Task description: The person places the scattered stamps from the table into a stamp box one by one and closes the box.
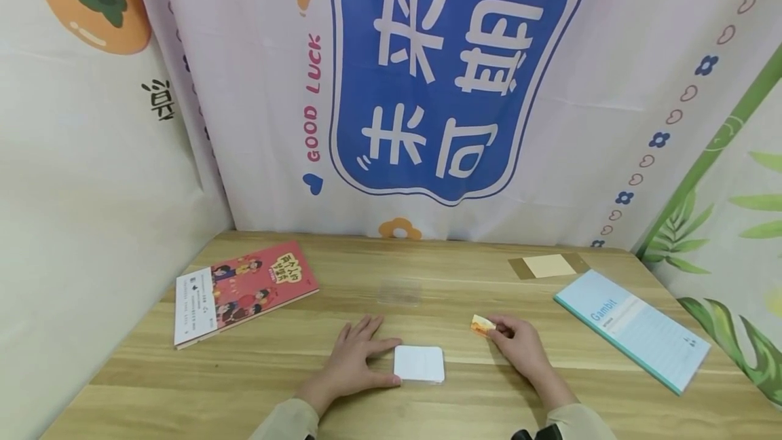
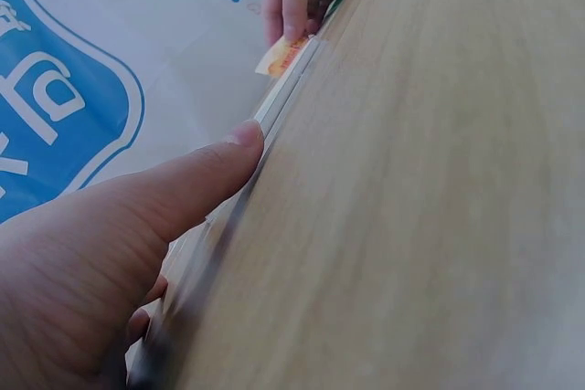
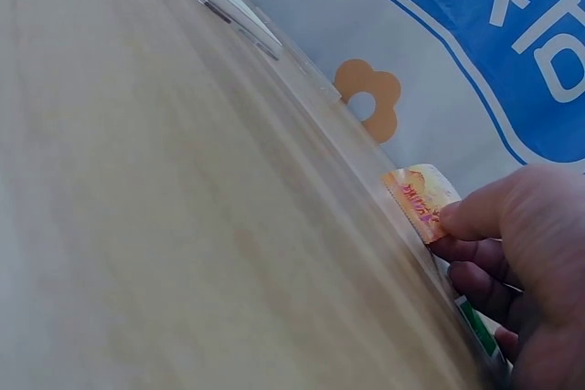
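A stack of white rounded cards (image 1: 419, 364) in a clear case lies on the wooden table. At its left side rests my left hand (image 1: 359, 360), thumb and index finger spread out to touch the left edge near the corners. In the left wrist view, the straight thumb (image 2: 215, 175) lies along the stack's side. My right hand (image 1: 519, 346), to the right of the stack, pinches a small orange-and-cream packet (image 3: 422, 203) between thumb and index finger. The packet has a serrated edge and is held close over the table. A clear plastic lid (image 1: 399, 292) lies behind the stack.
A red-and-white book (image 1: 244, 294) lies at the left of the table (image 1: 342, 260). On the right is a light-blue notebook (image 1: 632, 331), with a cream sticky-note pad (image 1: 548, 265) on a brown backing behind it. A printed cloth (image 1: 275, 87) hangs along the back.
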A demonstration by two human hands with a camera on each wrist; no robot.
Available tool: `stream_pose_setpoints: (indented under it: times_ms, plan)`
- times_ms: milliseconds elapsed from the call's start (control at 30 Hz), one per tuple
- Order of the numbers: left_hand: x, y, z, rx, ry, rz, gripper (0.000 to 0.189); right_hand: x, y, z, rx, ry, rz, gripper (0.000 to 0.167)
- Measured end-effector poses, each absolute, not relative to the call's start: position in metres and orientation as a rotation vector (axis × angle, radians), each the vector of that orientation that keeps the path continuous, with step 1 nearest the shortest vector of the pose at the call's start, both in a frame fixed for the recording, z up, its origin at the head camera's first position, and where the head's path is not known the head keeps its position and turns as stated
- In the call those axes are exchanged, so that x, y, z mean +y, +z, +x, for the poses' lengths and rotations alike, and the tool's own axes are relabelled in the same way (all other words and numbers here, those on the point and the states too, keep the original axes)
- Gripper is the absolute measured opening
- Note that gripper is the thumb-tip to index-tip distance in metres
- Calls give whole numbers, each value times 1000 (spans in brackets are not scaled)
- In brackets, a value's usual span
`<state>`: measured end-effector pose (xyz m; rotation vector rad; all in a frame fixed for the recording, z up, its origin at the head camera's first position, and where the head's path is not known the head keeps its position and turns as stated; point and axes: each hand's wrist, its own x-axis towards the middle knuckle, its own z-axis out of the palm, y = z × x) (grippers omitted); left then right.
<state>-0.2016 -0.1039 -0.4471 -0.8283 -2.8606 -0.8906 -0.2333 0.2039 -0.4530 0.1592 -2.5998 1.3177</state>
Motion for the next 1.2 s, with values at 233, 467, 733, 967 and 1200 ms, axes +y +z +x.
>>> stream_pose_setpoints:
  times_ms: [233,467,733,967,1200]
  plan:
    - [-104,-448,-203,-2874,-889,-824,65,205,-452,-233,-2606,1279,170,18]
    - [-103,-447,-204,-2900,-878,-809,65,204,-445,-232,-2592,1339,164,18]
    - [-104,-447,-203,-2888,-881,-808,66,192,-431,-229,-2546,1516,157,19]
    - [-104,-448,-203,-2882,-874,-813,66,172,-420,-224,-2536,1608,208,18]
    - [-104,-448,-203,-2879,-869,-820,66,148,-419,-219,-2556,1717,333,17]
